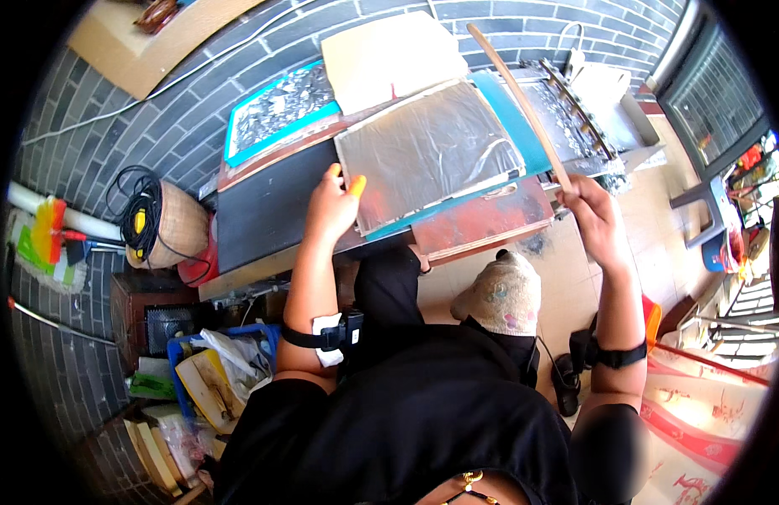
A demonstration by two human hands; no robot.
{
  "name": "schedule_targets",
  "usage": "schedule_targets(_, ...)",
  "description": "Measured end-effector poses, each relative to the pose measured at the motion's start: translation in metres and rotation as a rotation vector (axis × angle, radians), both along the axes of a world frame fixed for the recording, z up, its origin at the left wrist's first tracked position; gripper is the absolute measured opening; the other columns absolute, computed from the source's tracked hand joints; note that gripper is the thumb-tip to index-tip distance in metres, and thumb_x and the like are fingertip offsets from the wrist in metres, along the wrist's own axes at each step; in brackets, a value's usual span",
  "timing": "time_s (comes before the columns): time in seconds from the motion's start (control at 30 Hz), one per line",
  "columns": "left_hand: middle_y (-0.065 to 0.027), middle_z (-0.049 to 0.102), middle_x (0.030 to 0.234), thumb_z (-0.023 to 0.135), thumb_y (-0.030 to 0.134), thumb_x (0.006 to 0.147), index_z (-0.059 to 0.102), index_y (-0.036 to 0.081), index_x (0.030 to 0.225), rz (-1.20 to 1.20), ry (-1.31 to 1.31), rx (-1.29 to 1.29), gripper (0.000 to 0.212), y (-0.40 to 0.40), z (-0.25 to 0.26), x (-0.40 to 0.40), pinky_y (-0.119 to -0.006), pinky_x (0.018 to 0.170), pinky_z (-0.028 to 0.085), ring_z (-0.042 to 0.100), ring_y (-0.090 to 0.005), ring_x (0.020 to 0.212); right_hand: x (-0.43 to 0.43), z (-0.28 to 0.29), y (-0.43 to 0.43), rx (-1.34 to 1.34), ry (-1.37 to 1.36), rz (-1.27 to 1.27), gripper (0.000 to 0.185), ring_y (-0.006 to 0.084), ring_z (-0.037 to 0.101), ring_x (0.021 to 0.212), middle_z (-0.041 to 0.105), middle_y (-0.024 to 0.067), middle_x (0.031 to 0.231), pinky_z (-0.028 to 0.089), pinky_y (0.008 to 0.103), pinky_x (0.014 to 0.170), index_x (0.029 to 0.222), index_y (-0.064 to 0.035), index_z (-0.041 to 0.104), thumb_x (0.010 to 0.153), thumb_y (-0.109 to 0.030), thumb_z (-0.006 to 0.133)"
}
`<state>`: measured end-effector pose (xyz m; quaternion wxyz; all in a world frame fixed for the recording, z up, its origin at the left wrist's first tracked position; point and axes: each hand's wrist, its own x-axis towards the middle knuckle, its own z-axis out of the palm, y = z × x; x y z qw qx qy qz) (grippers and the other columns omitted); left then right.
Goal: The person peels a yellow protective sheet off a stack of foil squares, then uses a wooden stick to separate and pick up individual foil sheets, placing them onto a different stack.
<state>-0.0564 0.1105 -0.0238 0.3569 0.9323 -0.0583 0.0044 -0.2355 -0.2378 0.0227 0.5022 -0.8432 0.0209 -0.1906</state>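
My right hand (pixel 588 211) grips the lower end of a long, thin wooden stick (pixel 519 91), which points up and away over the table. My left hand (pixel 336 202) is at the left edge of a flat sheet covered in grey plastic film (pixel 433 151); its orange-stained thumb and a finger touch or nearly touch that edge, and whether they pinch it is unclear. Beneath the sheet lies a teal board (pixel 500 113), partly covered. A worn reddish wooden board (pixel 484 221) is below, nearer to me. Behind the sheet rests a pale yellow-white panel (pixel 389 60).
A blue-framed tray (pixel 282 113) with silvery crumpled material stands at the table's back left. The black tabletop (pixel 269 208) runs left toward a woven basket (pixel 181 221) with coiled black cable. A metal frame (pixel 572 113) stands right. A blue crate (pixel 222 334) is low on the left.
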Motion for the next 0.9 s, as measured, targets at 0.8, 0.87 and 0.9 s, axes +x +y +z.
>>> schedule_targets(0.8, -0.0201, 0.064, 0.112, 0.06, 0.029, 0.088, 0.048, -0.003, 0.128, -0.369, -0.195, 0.027, 0.052, -0.064, -0.005, 0.11, -0.033, 0.09, 0.045, 0.061, -0.0271, 0.106, -0.021, -0.012, 0.1, 0.04, 0.292, 0.247, 0.011, 0.024, 0.061, 0.061, 0.06, 0.0148, 0.069, 0.048, 0.0367, 0.058, 0.088, 0.001, 0.063, 0.086, -0.007, 0.055)
schedule_targets(0.87, -0.023, 0.058, 0.121, 0.06, 0.03, 0.089, 0.048, -0.003, 0.128, -0.399, -0.214, 0.051, 0.053, -0.076, -0.001, 0.109, -0.035, 0.096, 0.043, 0.056, -0.0313, 0.114, -0.027, -0.02, 0.119, 0.067, 0.28, 0.274, 0.01, 0.0273, 0.061, 0.065, 0.059, 0.0171, 0.072, 0.048, 0.0368, 0.061, 0.086, 0.0014, 0.059, 0.087, -0.007, 0.055)
schedule_targets(0.9, -0.0239, 0.056, 0.123, 0.06, 0.03, 0.088, 0.047, -0.002, 0.13, -0.393, -0.243, 0.008, 0.054, -0.075, -0.002, 0.107, -0.036, 0.097, 0.042, 0.055, -0.0328, 0.115, -0.027, -0.019, 0.127, 0.113, 0.27, 0.296, 0.009, 0.0283, 0.061, 0.067, 0.058, 0.018, 0.073, 0.048, 0.0367, 0.062, 0.085, 0.0013, 0.059, 0.086, -0.007, 0.055)
